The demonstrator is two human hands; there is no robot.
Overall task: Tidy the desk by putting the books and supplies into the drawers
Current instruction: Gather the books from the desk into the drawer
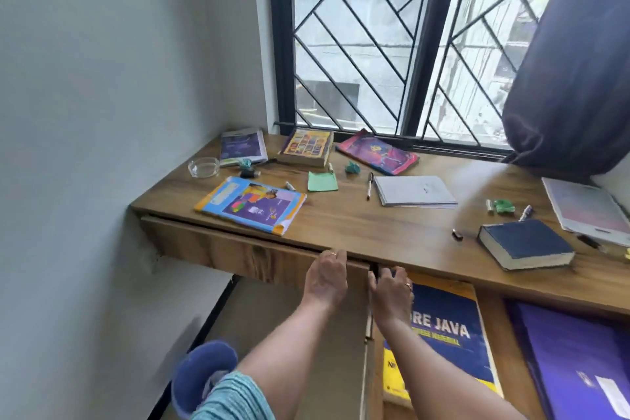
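Both our hands are at the front edge of the worktop (358, 225), where the two drawers meet. Our left hand (326, 278) has its fingers (332, 255) hooked over the top lip of the left drawer (221, 245), near its right end. A thin gap shows along that lip, so we judge this drawer to be barely cracked open. Our right hand (392, 290) sits just beside it with its fingers curled at the dark slot between the drawers; we cannot tell whether it grips anything. The right drawer (501, 334) is pulled out, with a Java book (446, 327) and a purple folder (572, 361) lying flat inside. The left drawer's front runs lengthwise along the worktop edge, away to our left, so the pull should come straight toward us. Because the left hand holds off-centre, the drawer may skew. The things to stow lie beyond the fingers: the colourful workbook (252, 204) nearest, up and left of our left hand, and the blue hardback (525, 244) well off to the right.
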